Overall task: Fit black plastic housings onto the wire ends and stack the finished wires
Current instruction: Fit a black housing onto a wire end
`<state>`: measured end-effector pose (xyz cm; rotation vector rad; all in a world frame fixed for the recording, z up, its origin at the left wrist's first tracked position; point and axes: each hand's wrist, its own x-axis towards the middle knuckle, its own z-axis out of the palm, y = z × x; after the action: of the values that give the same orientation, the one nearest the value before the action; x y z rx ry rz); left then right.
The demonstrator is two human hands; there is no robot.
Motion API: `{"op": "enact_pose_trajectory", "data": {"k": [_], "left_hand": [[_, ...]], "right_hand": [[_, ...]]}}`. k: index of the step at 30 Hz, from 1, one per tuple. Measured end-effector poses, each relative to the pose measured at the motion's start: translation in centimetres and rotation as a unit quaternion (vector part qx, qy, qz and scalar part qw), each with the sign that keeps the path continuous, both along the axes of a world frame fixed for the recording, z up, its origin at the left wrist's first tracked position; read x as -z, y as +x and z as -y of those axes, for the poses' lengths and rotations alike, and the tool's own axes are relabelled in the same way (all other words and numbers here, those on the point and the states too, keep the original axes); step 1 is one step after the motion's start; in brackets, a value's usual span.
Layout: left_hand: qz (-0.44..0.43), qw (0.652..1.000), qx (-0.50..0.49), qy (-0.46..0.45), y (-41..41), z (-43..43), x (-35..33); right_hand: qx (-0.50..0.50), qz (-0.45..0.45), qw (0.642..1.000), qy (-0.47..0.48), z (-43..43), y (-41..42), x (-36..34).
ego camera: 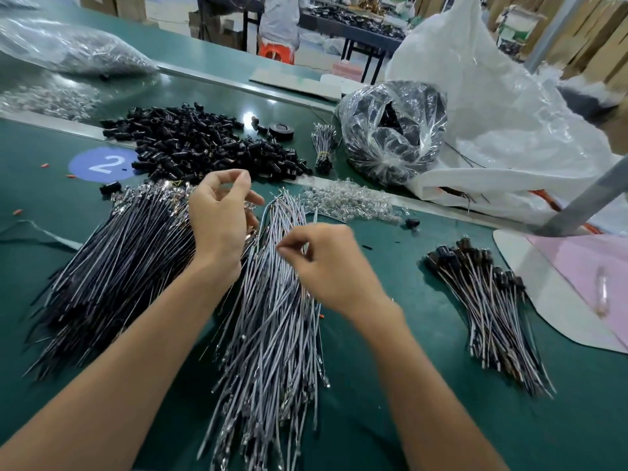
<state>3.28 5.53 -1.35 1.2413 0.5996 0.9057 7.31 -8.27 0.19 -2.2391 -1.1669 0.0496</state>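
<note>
Pinches one grey wire (315,217) from the wire pile (272,334) mid-worktop (390,419) with right hand (326,266); left hand (217,219) curled just above, hold unclear; black housings (200,144) heaped behind; finished wires (486,300) stacked rightward.

Housings (204,144) behind wires (272,317)

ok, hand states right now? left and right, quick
Left hand: fingers curled above the dark wire pile; cannot tell if it holds anything.
Right hand: pinching a grey wire over the grey wire pile.
</note>
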Motion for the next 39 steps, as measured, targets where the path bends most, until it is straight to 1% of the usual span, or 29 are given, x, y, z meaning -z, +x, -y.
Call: {"op": "enact_pose_trajectory", "data": {"k": [2, 4, 6, 8, 10, 12, 14, 16, 18, 20, 22, 24, 26, 28, 31, 33, 35, 36, 37, 39], "left_hand": [[0.008, 1.000, -0.014, -0.002, 0.1, -0.1, 0.0], [0.017, 1.000, -0.023, -0.009, 0.0, -0.2, -0.1], [0.020, 0.999, -0.034, -0.020, -0.1, -0.5, -0.2], [0.024, 0.998, -0.047, -0.031, -0.1, -0.9, -0.3], [0.014, 0.998, -0.054, -0.025, -0.1, -1.4, -0.4], [-0.013, 0.999, -0.049, 0.006, -0.1, -1.9, -0.5], [-0.061, 0.995, -0.044, 0.066, 0.0, -2.4, -0.4], [-0.122, 0.980, -0.047, 0.147, 0.0, -2.8, -0.2], [-0.191, 0.954, -0.046, 0.227, -0.3, -3.3, -0.2], [-0.264, 0.920, -0.024, 0.288, -0.6, -3.5, -0.2], [-0.338, 0.882, 0.017, 0.328, -1.0, -3.5, -0.3], [-0.394, 0.847, 0.065, 0.350, -1.3, -3.3, -0.5], [-0.423, 0.825, 0.092, 0.363, -1.4, -3.0, -0.6], [-0.447, 0.806, 0.094, 0.377, -1.4, -2.6, -0.7], [-0.485, 0.770, 0.079, 0.408, -1.2, -2.1, -0.7], [-0.491, 0.756, 0.074, 0.427, -1.0, -1.9, -0.5], [-0.488, 0.751, 0.074, 0.439, -1.0, -2.0, -0.2], [-0.481, 0.756, 0.079, 0.437, -1.0, -2.1, 0.0], [-0.464, 0.772, 0.086, 0.426, -0.9, -2.3, 0.1], [-0.392, 0.835, 0.082, 0.377, -0.8, -2.6, 0.0]], "right_hand": [[0.010, 0.033, 0.998, -0.043, -2.5, -1.2, 0.5], [0.038, 0.067, 0.989, -0.126, -4.0, -1.8, 0.8], [0.058, 0.061, 0.980, -0.178, -4.8, -1.8, 0.9], [0.067, 0.041, 0.979, -0.189, -5.1, -1.6, 0.9], [0.072, 0.009, 0.981, -0.177, -5.1, -1.5, 1.0], [0.089, -0.038, 0.984, -0.148, -4.8, -1.3, 1.2], [0.106, -0.097, 0.984, -0.104, -4.4, -1.0, 1.2], [0.109, -0.140, 0.982, -0.066, -4.0, -0.7, 1.2], [0.104, -0.191, 0.976, -0.026, -3.5, -0.3, 0.9], [0.099, -0.268, 0.958, 0.030, -2.9, 0.2, 0.7], [0.089, -0.336, 0.932, 0.099, -2.0, 0.9, 0.5], [0.086, -0.365, 0.911, 0.173, -1.0, 1.7, 0.3], [0.092, -0.380, 0.888, 0.241, 0.1, 2.6, 0.1], [0.099, -0.401, 0.863, 0.291, 1.0, 3.4, 0.0], [0.098, -0.435, 0.829, 0.338, 1.8, 3.9, -0.1], [0.089, -0.448, 0.816, 0.354, 2.0, 3.9, 0.0], [0.083, -0.453, 0.812, 0.359, 2.0, 3.7, 0.1], [0.081, -0.455, 0.810, 0.362, 1.9, 3.6, 0.1], [0.080, -0.458, 0.807, 0.365, 1.9, 3.5, 0.1], [0.078, -0.468, 0.797, 0.373, 1.8, 3.4, 0.0]]}}
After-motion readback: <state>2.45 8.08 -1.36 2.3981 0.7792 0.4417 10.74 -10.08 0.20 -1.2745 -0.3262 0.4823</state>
